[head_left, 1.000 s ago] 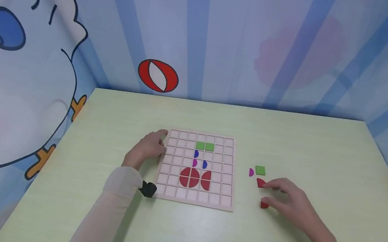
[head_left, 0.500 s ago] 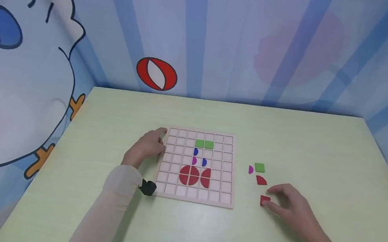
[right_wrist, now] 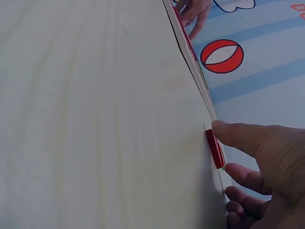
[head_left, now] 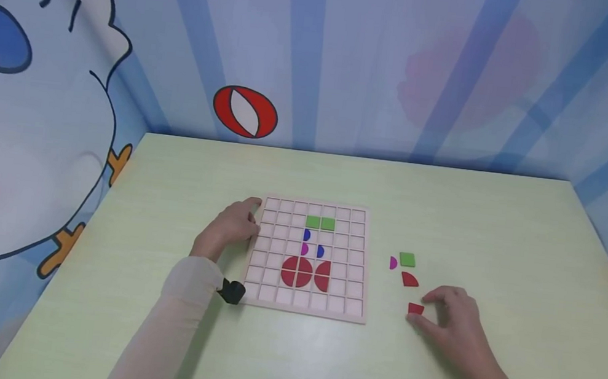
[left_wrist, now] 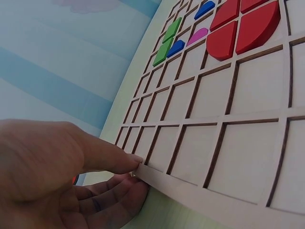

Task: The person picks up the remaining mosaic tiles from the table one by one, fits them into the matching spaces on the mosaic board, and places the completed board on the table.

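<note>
My left hand (head_left: pixel 227 229) grips the left edge of a pale wooden grid board (head_left: pixel 364 282), thumb at the rim and fingers curled beside it in the left wrist view. Set in the board are two green squares (head_left: pixel 320 223), blue half-circles (head_left: pixel 321 251), a magenta half-circle (head_left: pixel 305 249) and several red quarter-circles (head_left: pixel 296 271). To the right, my right hand (head_left: pixel 451 322) pinches a small red piece (head_left: pixel 415 309) between thumb and index finger, low over the table. The thumb hides part of that piece. The right wrist view has the red piece (right_wrist: pixel 215 149) between the two fingertips.
Beyond the right hand's fingertips lie a red quarter-circle (head_left: pixel 409 279), a green square (head_left: pixel 407 259) and a magenta half-circle (head_left: pixel 393 262), loose on the pale table (head_left: pixel 499 235). A printed blue-striped wall (head_left: pixel 350 65) rises behind the table's far edge.
The right index finger has drawn back from the loose red quarter-circle toward the thumb, closing on the nearer red piece. The left hand stays at the board's edge. The head view has tilted slightly.
</note>
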`<act>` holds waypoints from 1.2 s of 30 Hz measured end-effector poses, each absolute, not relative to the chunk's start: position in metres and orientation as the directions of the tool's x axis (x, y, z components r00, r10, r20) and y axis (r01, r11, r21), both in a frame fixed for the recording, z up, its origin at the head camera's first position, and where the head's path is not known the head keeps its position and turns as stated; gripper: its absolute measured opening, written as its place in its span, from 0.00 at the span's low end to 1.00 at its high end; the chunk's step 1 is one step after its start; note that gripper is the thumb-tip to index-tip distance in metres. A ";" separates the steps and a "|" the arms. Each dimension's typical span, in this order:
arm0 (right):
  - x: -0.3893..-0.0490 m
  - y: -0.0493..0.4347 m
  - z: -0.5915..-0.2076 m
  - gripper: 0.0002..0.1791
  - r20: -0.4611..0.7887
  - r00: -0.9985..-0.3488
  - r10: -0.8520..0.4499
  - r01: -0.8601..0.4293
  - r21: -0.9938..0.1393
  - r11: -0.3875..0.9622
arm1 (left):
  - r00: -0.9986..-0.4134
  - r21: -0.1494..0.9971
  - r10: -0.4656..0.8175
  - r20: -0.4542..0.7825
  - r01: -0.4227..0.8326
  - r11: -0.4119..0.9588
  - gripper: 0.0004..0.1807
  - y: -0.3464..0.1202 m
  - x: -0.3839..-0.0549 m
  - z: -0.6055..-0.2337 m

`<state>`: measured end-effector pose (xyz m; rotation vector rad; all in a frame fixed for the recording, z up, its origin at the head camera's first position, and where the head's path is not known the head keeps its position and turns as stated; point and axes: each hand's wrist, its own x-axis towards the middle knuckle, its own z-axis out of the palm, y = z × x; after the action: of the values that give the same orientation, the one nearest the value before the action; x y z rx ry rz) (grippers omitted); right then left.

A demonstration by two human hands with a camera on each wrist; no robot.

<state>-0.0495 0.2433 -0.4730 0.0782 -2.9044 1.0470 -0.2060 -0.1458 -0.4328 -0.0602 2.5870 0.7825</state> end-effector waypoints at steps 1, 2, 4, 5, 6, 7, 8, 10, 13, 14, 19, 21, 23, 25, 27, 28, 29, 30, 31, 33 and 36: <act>-0.049 0.243 -0.473 0.19 0.056 -0.998 -0.026 -0.056 -0.634 0.771 | -0.904 0.518 0.082 -0.419 -0.163 0.840 0.35 -0.146 -0.206 -0.433; -0.049 0.242 -0.472 0.19 0.044 -0.999 -0.021 -0.044 -0.630 0.775 | -0.905 0.518 0.083 -0.417 -0.162 0.840 0.35 -0.146 -0.206 -0.432; -0.049 0.242 -0.472 0.20 0.021 -1.000 -0.010 -0.021 -0.619 0.785 | -0.906 0.519 0.084 -0.415 -0.160 0.840 0.35 -0.146 -0.206 -0.432; -0.049 0.241 -0.472 0.20 0.010 -1.000 -0.008 -0.012 -0.615 0.788 | -0.906 0.519 0.085 -0.415 -0.159 0.840 0.35 -0.146 -0.206 -0.433; -0.048 0.241 -0.471 0.21 0.000 -1.000 -0.007 -0.006 -0.612 0.791 | -0.906 0.520 0.086 -0.415 -0.158 0.840 0.35 -0.146 -0.205 -0.433; -0.048 0.240 -0.471 0.21 -0.009 -1.000 -0.006 0.001 -0.611 0.791 | -0.906 0.521 0.087 -0.414 -0.158 0.839 0.35 -0.146 -0.205 -0.433; -0.048 0.240 -0.470 0.21 -0.016 -1.000 -0.005 0.006 -0.609 0.793 | -0.906 0.523 0.088 -0.414 -0.158 0.838 0.35 -0.146 -0.205 -0.433; -0.048 0.240 -0.470 0.21 -0.025 -1.000 -0.006 0.011 -0.605 0.796 | -0.905 0.524 0.088 -0.415 -0.158 0.837 0.35 -0.146 -0.205 -0.432; -0.048 0.239 -0.469 0.20 -0.030 -1.000 -0.007 0.013 -0.606 0.796 | -0.905 0.524 0.089 -0.416 -0.159 0.837 0.35 -0.146 -0.205 -0.432; -0.048 0.239 -0.469 0.20 -0.028 -1.000 -0.006 0.012 -0.606 0.795 | -0.905 0.524 0.087 -0.416 -0.161 0.836 0.35 -0.145 -0.205 -0.431; -0.048 0.239 -0.468 0.18 -0.024 -1.000 -0.004 0.012 -0.606 0.795 | -0.905 0.519 0.080 -0.417 -0.165 0.839 0.35 -0.145 -0.205 -0.431; -0.048 0.239 -0.468 0.18 -0.024 -1.000 -0.002 0.013 -0.603 0.798 | -0.906 0.521 0.078 -0.417 -0.168 0.837 0.35 -0.144 -0.205 -0.430; -0.047 0.239 -0.468 0.18 -0.024 -1.000 -0.001 0.014 -0.599 0.801 | -0.906 0.527 0.076 -0.416 -0.172 0.833 0.35 -0.144 -0.204 -0.430; -0.047 0.239 -0.468 0.19 -0.021 -1.000 -0.003 0.010 -0.597 0.802 | -0.906 0.531 0.075 -0.416 -0.175 0.829 0.35 -0.144 -0.204 -0.430; -0.047 0.240 -0.469 0.19 -0.019 -1.000 -0.007 0.006 -0.597 0.802 | -0.907 0.532 0.075 -0.415 -0.175 0.828 0.35 -0.145 -0.204 -0.431; -0.047 0.240 -0.469 0.18 -0.018 -1.000 -0.010 0.002 -0.597 0.803 | -0.907 0.531 0.076 -0.414 -0.173 0.829 0.35 -0.145 -0.205 -0.431; -0.047 0.241 -0.468 0.18 -0.016 -1.000 -0.013 -0.001 -0.595 0.804 | -0.907 0.530 0.077 -0.414 -0.172 0.830 0.35 -0.145 -0.205 -0.432; -0.046 0.241 -0.468 0.17 -0.012 -1.000 -0.016 -0.006 -0.595 0.804 | -0.907 0.530 0.078 -0.414 -0.171 0.831 0.35 -0.145 -0.205 -0.433; -0.047 0.241 -0.469 0.17 -0.007 -1.000 -0.018 -0.010 -0.596 0.803 | -0.907 0.530 0.079 -0.413 -0.169 0.831 0.35 -0.146 -0.206 -0.433; -0.047 0.241 -0.469 0.15 0.007 -1.000 -0.025 -0.024 -0.596 0.802 | -0.908 0.527 0.079 -0.413 -0.167 0.833 0.35 -0.146 -0.206 -0.434; -0.048 0.241 -0.469 0.14 0.029 -0.999 -0.033 -0.044 -0.596 0.802 | -0.909 0.523 0.074 -0.410 -0.167 0.836 0.35 -0.146 -0.207 -0.434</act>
<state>-0.0480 0.2407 -0.4686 0.0635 -2.9650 0.9822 -0.2069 -0.1461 -0.4342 -0.0691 2.5955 0.7924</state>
